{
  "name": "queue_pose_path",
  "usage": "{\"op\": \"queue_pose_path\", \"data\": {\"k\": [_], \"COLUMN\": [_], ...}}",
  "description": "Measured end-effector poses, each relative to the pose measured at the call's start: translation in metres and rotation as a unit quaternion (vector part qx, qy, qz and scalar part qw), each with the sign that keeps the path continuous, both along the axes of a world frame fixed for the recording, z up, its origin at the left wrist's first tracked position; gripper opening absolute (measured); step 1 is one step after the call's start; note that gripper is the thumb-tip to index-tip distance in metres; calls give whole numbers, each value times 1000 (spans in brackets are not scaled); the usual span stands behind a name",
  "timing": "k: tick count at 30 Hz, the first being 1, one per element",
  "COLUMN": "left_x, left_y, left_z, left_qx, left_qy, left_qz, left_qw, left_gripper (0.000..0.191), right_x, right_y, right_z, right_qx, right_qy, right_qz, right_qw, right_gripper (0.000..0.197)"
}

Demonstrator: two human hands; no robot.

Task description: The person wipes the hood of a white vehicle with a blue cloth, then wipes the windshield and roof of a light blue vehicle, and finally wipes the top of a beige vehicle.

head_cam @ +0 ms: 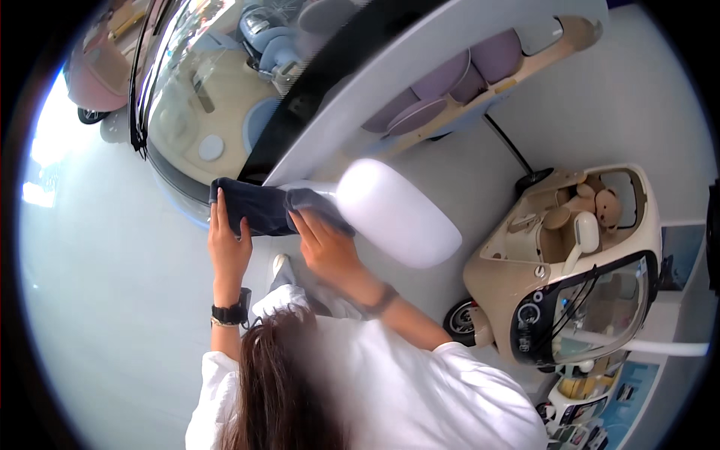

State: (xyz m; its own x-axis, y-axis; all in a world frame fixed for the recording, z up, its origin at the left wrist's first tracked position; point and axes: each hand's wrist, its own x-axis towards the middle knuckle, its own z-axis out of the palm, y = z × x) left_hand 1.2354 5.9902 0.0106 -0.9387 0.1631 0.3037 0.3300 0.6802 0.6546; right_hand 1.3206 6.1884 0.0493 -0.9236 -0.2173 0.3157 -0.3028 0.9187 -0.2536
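Note:
A dark blue-grey cloth (261,208) lies folded against the lower corner of a small vehicle's windshield (174,124), beside the white side mirror (396,214). My left hand (229,244), with a black watch at the wrist, presses flat on the cloth's left end, thumb spread from the fingers. My right hand (332,247) has its fingers on the cloth's bunched right part, next to the mirror; the fingertips are partly hidden in its folds. Through the glass show a cream dashboard and a pale blue plush toy (270,39).
A beige and cream mini vehicle (506,281) with a teddy bear (607,208) inside stands to the right. Other small vehicles stand at the lower right, and a pink one (98,79) at the upper left. The near vehicle's side door opening (349,149) shows purple seats.

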Motion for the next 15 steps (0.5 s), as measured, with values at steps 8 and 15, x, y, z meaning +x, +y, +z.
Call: {"op": "queue_pose_path", "data": {"k": [8, 15], "left_x": [41, 84], "left_y": [65, 155], "left_z": [91, 115], "left_qx": [114, 136], "left_qy": [61, 198], "left_qz": [-90, -166], "left_qw": [987, 956], "left_gripper": [57, 52], "right_x": [99, 199], "right_y": [109, 193], "right_z": [-19, -23], "right_qx": [-159, -124], "right_qy": [-164, -2], "right_qz": [-90, -125], "right_qw": [969, 984], "right_gripper": [42, 46]}}
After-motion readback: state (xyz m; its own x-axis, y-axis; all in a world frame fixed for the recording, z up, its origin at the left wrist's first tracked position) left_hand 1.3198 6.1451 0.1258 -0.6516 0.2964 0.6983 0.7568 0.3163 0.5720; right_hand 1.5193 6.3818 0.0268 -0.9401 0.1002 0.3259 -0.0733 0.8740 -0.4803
